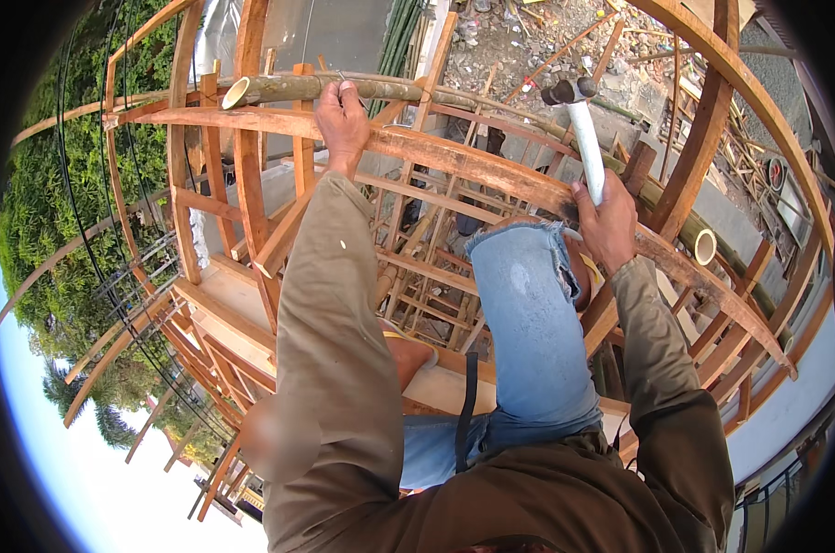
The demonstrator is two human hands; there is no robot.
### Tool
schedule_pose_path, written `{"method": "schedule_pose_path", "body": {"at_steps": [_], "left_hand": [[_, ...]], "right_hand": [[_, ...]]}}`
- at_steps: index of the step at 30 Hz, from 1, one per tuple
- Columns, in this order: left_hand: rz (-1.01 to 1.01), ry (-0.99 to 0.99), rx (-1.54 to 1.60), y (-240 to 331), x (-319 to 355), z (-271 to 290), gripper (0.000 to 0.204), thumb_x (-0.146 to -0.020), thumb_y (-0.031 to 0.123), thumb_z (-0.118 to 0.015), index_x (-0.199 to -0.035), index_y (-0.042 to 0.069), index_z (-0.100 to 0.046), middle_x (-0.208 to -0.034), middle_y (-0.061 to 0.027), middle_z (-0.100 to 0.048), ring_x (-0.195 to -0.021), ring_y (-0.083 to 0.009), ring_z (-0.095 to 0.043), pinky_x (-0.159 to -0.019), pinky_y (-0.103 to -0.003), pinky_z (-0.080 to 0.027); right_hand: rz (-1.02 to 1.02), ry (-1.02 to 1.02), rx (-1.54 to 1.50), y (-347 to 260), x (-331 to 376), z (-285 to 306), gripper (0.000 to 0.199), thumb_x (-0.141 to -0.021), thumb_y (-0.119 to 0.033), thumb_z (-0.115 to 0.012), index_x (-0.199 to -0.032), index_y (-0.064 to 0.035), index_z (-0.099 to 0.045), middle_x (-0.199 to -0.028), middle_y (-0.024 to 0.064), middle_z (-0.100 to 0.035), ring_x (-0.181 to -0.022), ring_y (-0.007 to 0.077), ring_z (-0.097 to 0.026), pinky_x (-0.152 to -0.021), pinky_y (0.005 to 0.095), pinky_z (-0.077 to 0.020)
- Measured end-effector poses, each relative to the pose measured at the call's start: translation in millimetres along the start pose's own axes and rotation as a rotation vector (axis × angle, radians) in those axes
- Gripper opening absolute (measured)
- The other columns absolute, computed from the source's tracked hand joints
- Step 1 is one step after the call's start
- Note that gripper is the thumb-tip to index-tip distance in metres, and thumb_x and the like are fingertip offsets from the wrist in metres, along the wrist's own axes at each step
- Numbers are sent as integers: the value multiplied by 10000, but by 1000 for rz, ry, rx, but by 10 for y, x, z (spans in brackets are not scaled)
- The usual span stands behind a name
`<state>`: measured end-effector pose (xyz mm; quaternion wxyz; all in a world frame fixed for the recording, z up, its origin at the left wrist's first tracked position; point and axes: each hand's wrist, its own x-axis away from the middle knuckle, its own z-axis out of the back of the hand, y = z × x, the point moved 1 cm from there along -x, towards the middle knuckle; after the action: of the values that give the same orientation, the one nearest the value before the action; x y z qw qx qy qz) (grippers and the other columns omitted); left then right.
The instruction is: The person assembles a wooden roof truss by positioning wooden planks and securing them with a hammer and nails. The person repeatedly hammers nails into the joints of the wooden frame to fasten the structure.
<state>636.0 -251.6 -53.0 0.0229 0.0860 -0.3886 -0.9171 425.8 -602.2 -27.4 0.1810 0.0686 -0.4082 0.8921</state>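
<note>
Pale blue-white, the handle of the hammer (583, 136) is gripped upright in the right hand (609, 223); the left hand (342, 124) is closed on the bamboo pole (284, 89), just beyond the curved wooden beam (473, 164) spanning between them. Likely step: steadying for nailing; striking would call for clear left fingertips

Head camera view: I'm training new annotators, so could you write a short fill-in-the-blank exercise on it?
The hammer with a white handle and dark metal head is in the person's ____ hand.
The round, hollow-ended pole at the bare left hand is made of ____.
The torn denim trouser leg is coloured ____.
Missing words: right; bamboo; blue.
</note>
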Motion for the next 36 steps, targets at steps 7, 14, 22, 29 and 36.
{"method": "schedule_pose_path", "body": {"at_steps": [7,14,22,29,36], "left_hand": [[-57,112,-199,-88,-98,7,275,-1030,208,-502,-900,-17,-593,-821,-242,-641,-762,-461,-617,-699,-534,-457],[37,52,-201,-147,-107,20,274,-1014,256,-531,-900,27,-630,-819,-224,-671,-786,-456,-634,-712,-541,-462],[42,68,-149,-106,-101,27,299,-998,271,-551,-888,32,-694,-737,-194,-675,-705,-385,-650,-681,-478,-486],[14,36,-220,-89,-114,23,282,-987,267,-560,-878,53,-709,-766,-206,-693,-735,-413,-675,-691,-496,-496],[71,-44,-250,-139,-124,27,292,-983,284,-577,-872,44,-701,-729,-187,-676,-683,-391,-653,-668,-484,-481]], "right_hand": [[6,-11,42,79,24,-60,298,-956,-246,-694,-1136,-22,-613,-901,221,-653,-869,438,-657,-766,504,-501],[-86,-292,-51,-723,-638,99,457,-998,-276,-657,-1327,23,-552,-1039,286,-672,-866,388,-694,-771,470,-521],[-16,-918,-218,-1493,-1111,-443,702,-1073,-301,-528,-1658,-170,-163,-843,78,-570,-568,120,-529,-493,300,-500],[40,-646,-197,-1006,-844,-93,707,-1046,-181,-537,-1652,-130,-177,-1140,204,-617,-809,253,-652,-736,399,-567],[35,-159,-324,-335,-240,-221,763,-1006,-124,-579,-1644,-74,-164,-1303,361,-597,-1174,460,-641,-971,491,-499]]}}
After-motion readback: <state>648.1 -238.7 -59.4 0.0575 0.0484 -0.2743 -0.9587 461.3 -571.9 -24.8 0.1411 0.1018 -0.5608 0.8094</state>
